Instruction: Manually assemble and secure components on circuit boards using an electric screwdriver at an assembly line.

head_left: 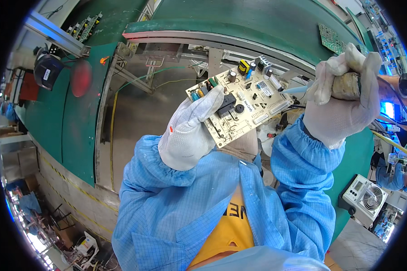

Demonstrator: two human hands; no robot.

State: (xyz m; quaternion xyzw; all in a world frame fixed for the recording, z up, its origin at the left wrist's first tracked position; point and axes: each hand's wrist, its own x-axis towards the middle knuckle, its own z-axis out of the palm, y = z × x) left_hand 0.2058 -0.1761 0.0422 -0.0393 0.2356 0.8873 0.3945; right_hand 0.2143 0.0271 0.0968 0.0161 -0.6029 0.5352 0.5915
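Observation:
My left hand (190, 124), in a white knit glove, grips a cream circuit board (246, 106) by its left edge, thumb over the top. The board is tilted and held up in front of my chest. Black relays, capacitors, a yellow-and-black transformer (243, 67) and white connectors stand on it. My right hand (337, 97), gloved too, is closed around a tool with a thick brown wrapped handle (346, 86). A pale blue pointed tip (295, 90) extends from that hand towards the board's right edge; whether it touches cannot be made out.
A green conveyor bench (239, 20) with a metal rim runs across the far side, with another circuit board (331, 39) at its right. A green table (83, 117) stands at left, holding a black device (48, 67). A white fan unit (364, 198) sits at right.

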